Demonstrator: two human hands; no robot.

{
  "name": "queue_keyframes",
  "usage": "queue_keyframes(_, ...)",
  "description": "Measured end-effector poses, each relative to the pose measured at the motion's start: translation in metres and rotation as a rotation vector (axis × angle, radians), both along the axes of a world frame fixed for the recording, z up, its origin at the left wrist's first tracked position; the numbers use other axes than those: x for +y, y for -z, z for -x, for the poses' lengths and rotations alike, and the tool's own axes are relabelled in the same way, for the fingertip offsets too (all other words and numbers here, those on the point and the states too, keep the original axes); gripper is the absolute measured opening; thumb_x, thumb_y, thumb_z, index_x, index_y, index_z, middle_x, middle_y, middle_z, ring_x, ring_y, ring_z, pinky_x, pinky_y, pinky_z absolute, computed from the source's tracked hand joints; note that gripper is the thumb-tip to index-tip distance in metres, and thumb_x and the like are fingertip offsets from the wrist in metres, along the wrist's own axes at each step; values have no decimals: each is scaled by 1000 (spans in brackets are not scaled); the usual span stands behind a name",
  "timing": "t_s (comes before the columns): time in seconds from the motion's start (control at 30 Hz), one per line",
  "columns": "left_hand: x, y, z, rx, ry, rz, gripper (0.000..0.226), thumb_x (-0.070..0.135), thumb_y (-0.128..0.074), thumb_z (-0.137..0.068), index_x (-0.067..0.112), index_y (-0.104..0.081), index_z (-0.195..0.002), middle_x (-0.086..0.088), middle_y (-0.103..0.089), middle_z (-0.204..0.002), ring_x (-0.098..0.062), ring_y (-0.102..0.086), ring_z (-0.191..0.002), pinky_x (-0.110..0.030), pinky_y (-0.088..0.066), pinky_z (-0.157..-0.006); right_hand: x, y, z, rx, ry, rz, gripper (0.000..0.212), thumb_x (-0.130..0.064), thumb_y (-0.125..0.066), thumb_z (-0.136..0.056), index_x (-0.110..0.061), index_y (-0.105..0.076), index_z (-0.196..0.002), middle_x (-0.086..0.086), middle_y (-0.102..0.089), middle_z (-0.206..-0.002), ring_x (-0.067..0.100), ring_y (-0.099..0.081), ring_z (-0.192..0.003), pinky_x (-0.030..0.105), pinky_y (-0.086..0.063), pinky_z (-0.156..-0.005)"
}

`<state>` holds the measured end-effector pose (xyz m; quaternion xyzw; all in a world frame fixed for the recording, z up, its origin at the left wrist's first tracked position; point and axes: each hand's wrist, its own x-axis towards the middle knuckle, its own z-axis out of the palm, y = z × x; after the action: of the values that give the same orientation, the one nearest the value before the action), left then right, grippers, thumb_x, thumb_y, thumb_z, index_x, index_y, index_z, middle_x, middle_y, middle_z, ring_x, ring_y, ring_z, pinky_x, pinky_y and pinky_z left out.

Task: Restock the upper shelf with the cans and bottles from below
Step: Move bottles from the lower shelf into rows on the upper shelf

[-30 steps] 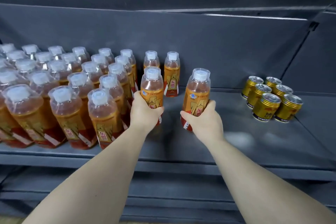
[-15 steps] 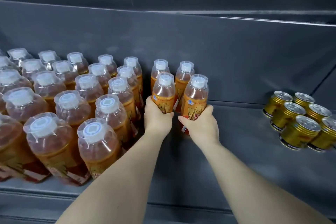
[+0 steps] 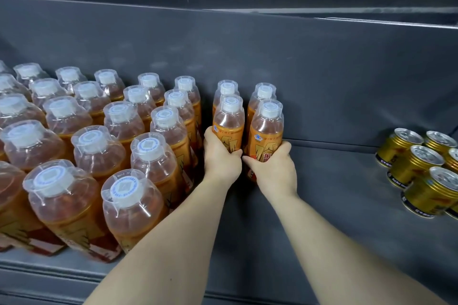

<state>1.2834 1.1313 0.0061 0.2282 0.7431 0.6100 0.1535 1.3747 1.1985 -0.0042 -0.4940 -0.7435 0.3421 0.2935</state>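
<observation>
My left hand (image 3: pixel 221 156) grips an orange drink bottle with a white cap (image 3: pixel 229 122) around its label. Beside it, my right hand (image 3: pixel 273 167) grips a second, like bottle (image 3: pixel 266 129). Both bottles stand upright on the grey shelf (image 3: pixel 334 200), directly in front of two more bottles (image 3: pixel 262 93) at the back wall. Several rows of the same bottles (image 3: pixel 119 146) fill the shelf's left side. Gold cans (image 3: pixel 418 168) are grouped at the right.
The grey back wall (image 3: pixel 297 77) rises just behind the bottles. Bare shelf floor lies between the held bottles and the gold cans. The shelf's front lip (image 3: pixel 49 277) runs along the bottom left.
Both hands have pushed their bottles deeper into the shelf, up behind the back pair and closer together. The view has moved in and left; the cans sit farther right.
</observation>
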Motion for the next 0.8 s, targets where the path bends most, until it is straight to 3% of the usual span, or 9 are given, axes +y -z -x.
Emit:
queue_keyframes(0.3, -1, 1, 3, -12, 14, -15, 76, 2, -67, -87, 24, -24, -146, 3, -42, -136, -18, -44, -128, -45, -39, -112, 3, 3, 6, 20, 24, -2, 68, -49, -83, -73, -21, -32, -107, 1, -56, -106, 23, -58, -90, 40, -53, -73)
queue_keyframes(0.5, -1, -1, 1, 12, -2, 15, 80, 3, -67, -88, 23, -19, -149, 3, -32, -141, -19, -37, -134, -37, -34, -114, 4, 3, 13, 26, 23, 11, 68, -50, -83, -74, -21, -30, -106, 0, -55, -106, 22, -56, -89, 37, -49, -70)
queue_keyframes(0.8, -4, 1, -1, 30, -1, 3, 82, 3, -65, -91, 24, -15, -152, 4, -32, -146, -15, -34, -135, -27, -28, -105, 4, 4, 13, 15, 9, 8, 66, -48, -81, -76, -22, -29, -109, -3, -51, -107, 20, -53, -88, 36, -47, -68)
